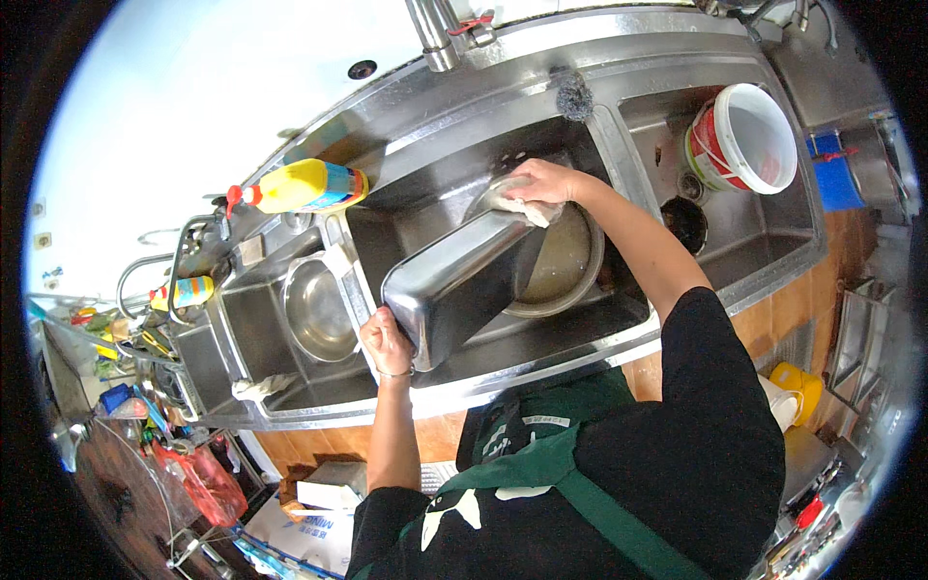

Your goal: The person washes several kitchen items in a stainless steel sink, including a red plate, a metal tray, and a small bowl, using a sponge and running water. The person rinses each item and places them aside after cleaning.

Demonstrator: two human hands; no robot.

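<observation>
A deep rectangular steel food pan (459, 261) is tilted over the middle sink basin (406, 208). My left hand (385, 343) is closed on the pan's near left end. Up at the far end, my right hand (543, 182) grips a pale cloth (532, 209) and presses it to the pan. Partly hidden beneath the pan is a round metal bowl (570, 266) of cloudy water. A dark scouring pad (574, 99) lies on the sink's back ledge, just beyond my right hand.
In the right basin stands a white and red bucket (701, 150), tipped sideways. A yellow bottle with a red cap (309, 187) lies at the left ledge. The left basin has another metal bowl (319, 314) and a rag (263, 388). A faucet (440, 43) rises at the back.
</observation>
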